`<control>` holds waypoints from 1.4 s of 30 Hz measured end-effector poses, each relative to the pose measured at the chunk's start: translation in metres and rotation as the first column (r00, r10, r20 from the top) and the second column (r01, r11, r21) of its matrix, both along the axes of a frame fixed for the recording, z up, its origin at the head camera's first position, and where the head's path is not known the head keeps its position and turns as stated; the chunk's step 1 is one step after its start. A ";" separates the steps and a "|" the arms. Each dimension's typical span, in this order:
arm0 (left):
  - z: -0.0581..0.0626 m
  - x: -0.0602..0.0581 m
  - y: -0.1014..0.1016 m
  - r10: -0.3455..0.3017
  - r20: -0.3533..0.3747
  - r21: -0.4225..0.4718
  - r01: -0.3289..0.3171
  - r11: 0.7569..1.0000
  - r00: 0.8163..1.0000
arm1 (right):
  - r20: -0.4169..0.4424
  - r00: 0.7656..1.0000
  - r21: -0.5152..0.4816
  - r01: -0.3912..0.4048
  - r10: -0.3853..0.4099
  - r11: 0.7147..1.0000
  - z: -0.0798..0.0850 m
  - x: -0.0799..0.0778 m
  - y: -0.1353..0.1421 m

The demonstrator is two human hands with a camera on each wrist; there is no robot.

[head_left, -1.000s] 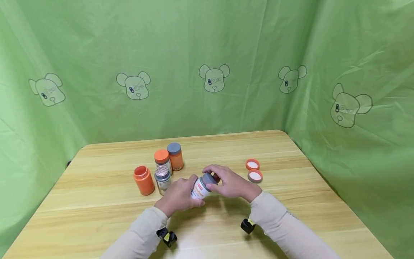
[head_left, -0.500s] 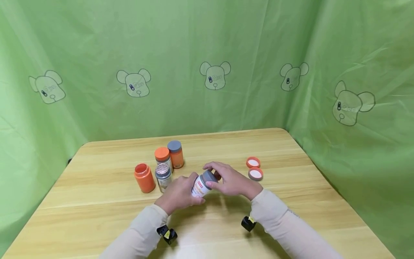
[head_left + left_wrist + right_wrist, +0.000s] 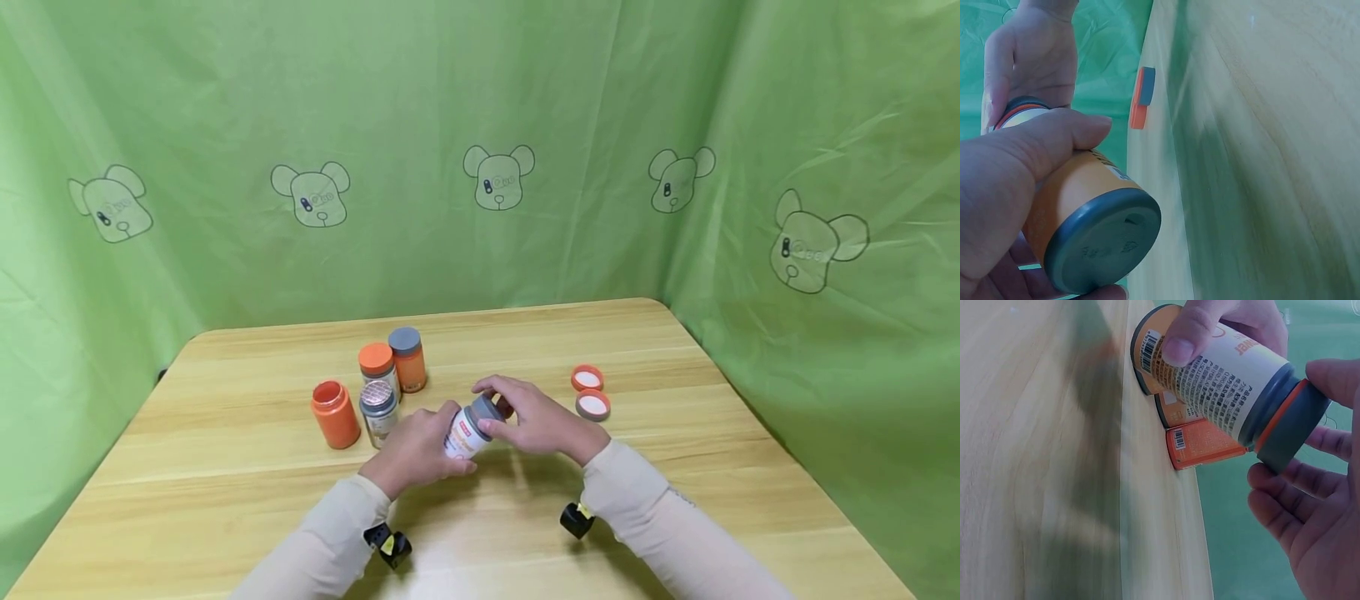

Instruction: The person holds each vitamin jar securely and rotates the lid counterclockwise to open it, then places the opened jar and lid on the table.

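Note:
My left hand [image 3: 416, 450] grips the body of a supplement bottle [image 3: 464, 438], white-labelled with an orange lower part and a dark base [image 3: 1104, 244]. The bottle is tilted above the table, its top toward the right. The fingers and thumb of my right hand [image 3: 543, 423] hold the grey lid [image 3: 1294, 425] at its rim. An orange band [image 3: 1280, 414] shows between the lid and the grey shoulder. Left of the hands stand an uncapped orange bottle [image 3: 336, 419] and a grey-necked bottle with a foil seal [image 3: 377, 393].
Behind these stand an orange-lidded bottle [image 3: 377, 360] and an orange bottle with a grey lid [image 3: 407, 362]. Two loose lids, one orange [image 3: 587, 370] and one grey [image 3: 593, 417], lie white side up on the right. Green curtains [image 3: 405, 258] surround the wooden table [image 3: 675, 467].
Both hands keep their hold on the bottle and lid in nearly the same place. The head view has shifted slightly.

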State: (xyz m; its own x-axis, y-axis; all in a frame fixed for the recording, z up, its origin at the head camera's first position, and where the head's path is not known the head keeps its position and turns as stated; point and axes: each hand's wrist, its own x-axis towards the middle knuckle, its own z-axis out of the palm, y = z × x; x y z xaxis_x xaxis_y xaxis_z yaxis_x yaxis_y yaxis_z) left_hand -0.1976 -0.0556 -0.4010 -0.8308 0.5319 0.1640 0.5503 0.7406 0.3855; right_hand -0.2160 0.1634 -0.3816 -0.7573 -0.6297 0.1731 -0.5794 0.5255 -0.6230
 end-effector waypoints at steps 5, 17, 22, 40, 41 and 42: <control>0.001 0.000 0.000 -0.004 -0.005 0.008 0.004 1.000 1.000 | -0.011 1.000 -0.021 -0.015 0.015 1.000 -0.002 -0.001 0.001; 0.002 0.001 -0.001 -0.001 -0.007 0.001 0.001 1.000 1.000 | -0.014 0.999 -0.025 -0.030 0.030 0.999 -0.002 -0.001 0.002; 0.002 0.001 0.000 0.001 -0.007 0.002 -0.001 1.000 1.000 | -0.012 0.999 -0.032 -0.031 0.030 0.999 -0.001 -0.001 0.003; -0.003 0.001 -0.003 0.000 -0.002 0.026 0.000 1.000 1.000 | -0.039 0.999 -0.026 -0.018 0.017 0.999 0.001 -0.003 0.010; -0.003 0.001 -0.003 -0.001 -0.001 0.027 0.001 1.000 1.000 | -0.042 0.999 -0.032 -0.019 0.017 0.999 0.001 -0.002 0.011; -0.003 0.001 -0.004 0.000 0.001 0.030 0.000 1.000 1.000 | -0.047 0.999 -0.037 -0.018 0.016 0.999 0.001 -0.002 0.012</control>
State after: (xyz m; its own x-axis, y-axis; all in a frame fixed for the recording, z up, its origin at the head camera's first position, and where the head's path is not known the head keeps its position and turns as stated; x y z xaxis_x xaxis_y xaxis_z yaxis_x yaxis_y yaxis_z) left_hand -0.1962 -0.0591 -0.4042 -0.8309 0.5269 0.1787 0.5499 0.7288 0.4080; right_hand -0.2180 0.1750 -0.3811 -0.7371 -0.6350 0.2312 -0.6167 0.4922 -0.6143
